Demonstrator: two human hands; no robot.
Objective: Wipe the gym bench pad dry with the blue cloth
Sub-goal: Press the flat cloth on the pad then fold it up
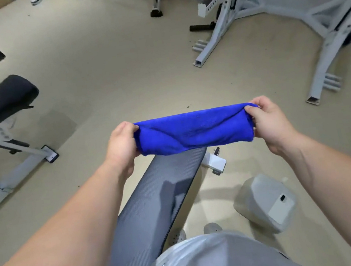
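Nearest me, the bench pad [148,203] runs away from my lap, dark and ribbed, with a glossy patch along its right edge that I take to be the wet part. A grey plastic casing [266,201] sits on the floor just to the right of the pad.

Above the pad's far end I hold the blue cloth [194,130] in the air, clear of the pad, folded into a long band and pulled taut. My left hand [122,144] pinches its left end and my right hand [269,120] pinches its right end, fingers curled round the bunched fabric.

The risks, as I judge them: brought down stretched like this, only a thin strip would meet the pad and leave streaks. If either pinch slips, that end could swing off the pad's side to the floor [139,70] beyond, where dark specks lie, and carry grit back. Pressing near the pad's edge could also make the cloth slide off.
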